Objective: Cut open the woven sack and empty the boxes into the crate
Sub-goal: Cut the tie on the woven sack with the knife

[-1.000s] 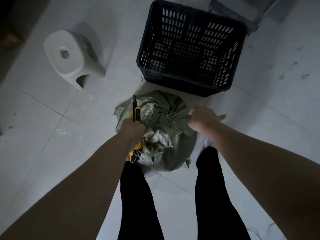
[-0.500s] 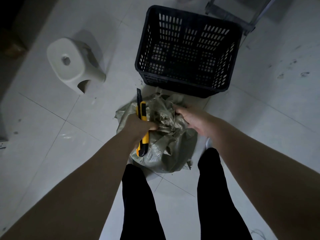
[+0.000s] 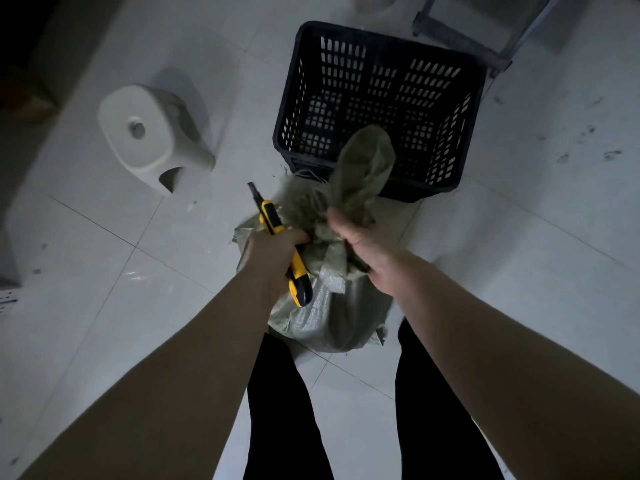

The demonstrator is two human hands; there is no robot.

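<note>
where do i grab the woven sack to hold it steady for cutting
Grip the woven sack at its bunched neck, coming from above on the right, where the right hand grips it. There the fabric gathers narrow enough for fingers to wrap, while the body below bulges wide on the floor. The left hand holds the utility knife on the other side.

Dim room with a pale tiled floor

Glossy white floor tiles [image 3: 104, 306] are split by thin dark grout lines, with dark scuff marks [image 3: 609, 154] to the right. A white plastic stool [image 3: 145, 133] stands at the far left. A grey metal frame [image 3: 460, 39] sits at the far right. The far left corner [image 3: 20, 46] is dark.
</note>
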